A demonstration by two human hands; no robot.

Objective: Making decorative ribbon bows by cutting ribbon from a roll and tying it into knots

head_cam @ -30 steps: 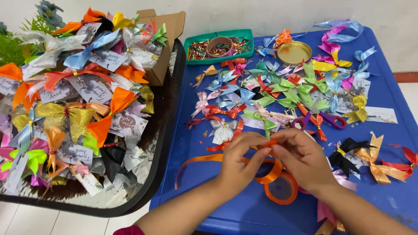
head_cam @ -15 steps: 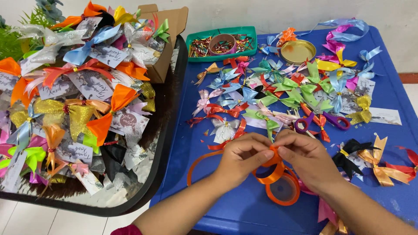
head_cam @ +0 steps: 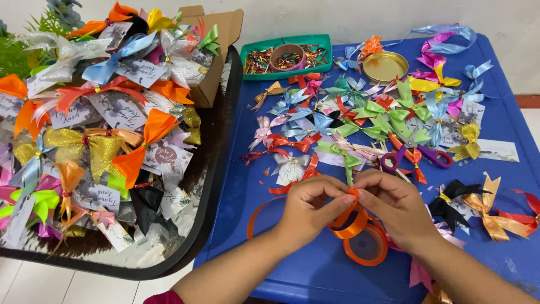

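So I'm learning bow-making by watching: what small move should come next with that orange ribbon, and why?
Probably reach for a twist tie from the green tray to bind the middle. Both hands, left hand and right hand, pinch the folded orange ribbon at its centre, loops hanging, nothing tying it yet. The finished bows are all cinched.

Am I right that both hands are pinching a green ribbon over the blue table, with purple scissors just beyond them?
Not quite: the ribbon is orange, not green. The head view shows the left hand and right hand pinching it together over the blue table, with the purple scissors just beyond them.
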